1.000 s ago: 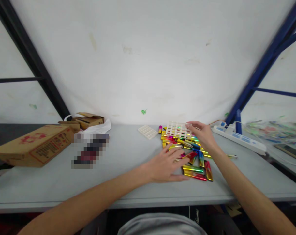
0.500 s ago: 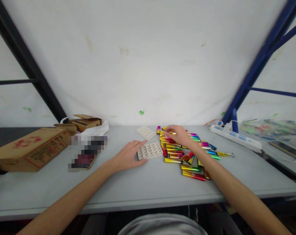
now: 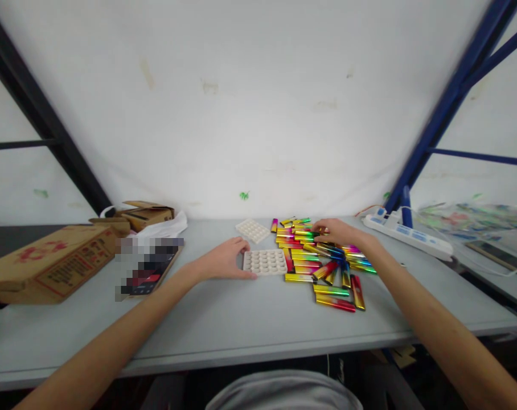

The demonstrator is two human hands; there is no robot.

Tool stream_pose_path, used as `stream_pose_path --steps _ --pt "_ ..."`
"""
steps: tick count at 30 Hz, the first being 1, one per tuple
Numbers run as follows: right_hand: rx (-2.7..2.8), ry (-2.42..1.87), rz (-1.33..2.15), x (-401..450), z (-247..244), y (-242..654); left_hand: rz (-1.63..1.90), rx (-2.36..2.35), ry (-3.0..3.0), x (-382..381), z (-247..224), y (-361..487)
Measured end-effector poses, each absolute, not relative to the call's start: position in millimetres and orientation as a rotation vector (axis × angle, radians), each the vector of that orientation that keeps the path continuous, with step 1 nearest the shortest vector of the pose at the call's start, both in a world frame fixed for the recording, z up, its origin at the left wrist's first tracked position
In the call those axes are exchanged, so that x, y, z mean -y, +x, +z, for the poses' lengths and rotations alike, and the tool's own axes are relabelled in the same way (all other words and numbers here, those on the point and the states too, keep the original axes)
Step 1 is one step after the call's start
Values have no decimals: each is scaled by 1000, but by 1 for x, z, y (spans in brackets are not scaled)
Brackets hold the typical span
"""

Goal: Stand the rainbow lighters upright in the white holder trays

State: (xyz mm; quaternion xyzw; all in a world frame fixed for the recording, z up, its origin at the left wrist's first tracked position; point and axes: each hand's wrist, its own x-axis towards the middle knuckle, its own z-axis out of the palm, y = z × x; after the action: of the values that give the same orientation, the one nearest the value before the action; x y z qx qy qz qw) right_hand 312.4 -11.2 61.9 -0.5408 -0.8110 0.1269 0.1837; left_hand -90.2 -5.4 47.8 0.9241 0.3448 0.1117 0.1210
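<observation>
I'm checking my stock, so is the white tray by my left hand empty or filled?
It looks empty: the white tray shows rows of pale sockets, with none of the shiny sticks in them.

The slim, flat-sided yellow sticks shading into red, pink and green (image 3: pixel 320 250) have a mirror-glossy, metallic-looking finish, while the off-white rectangular tray with rows of round hollows (image 3: pixel 265 262) and the similar off-white tray behind it (image 3: pixel 253 230) look like matt plastic. Beneath them, the pale grey tabletop (image 3: pixel 224 324) is smooth with a dull sheen, bearing a long brown printed box (image 3: pixel 66 250) of matt cardboard, a crumpled, thin white plastic bag (image 3: pixel 164 229) and a long white power strip (image 3: pixel 412 233) of smooth hard plastic. The slanting blue frame post (image 3: pixel 450 97) looks like painted metal, and the grey garment at the bottom edge (image 3: pixel 284 390) is soft, matt cloth.
</observation>
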Motion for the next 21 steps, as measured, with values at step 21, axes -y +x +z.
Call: stream_pose_path --steps 21 --pt "1829 -1325 458 18 91 275 559 -973 2632 18 29 -85"
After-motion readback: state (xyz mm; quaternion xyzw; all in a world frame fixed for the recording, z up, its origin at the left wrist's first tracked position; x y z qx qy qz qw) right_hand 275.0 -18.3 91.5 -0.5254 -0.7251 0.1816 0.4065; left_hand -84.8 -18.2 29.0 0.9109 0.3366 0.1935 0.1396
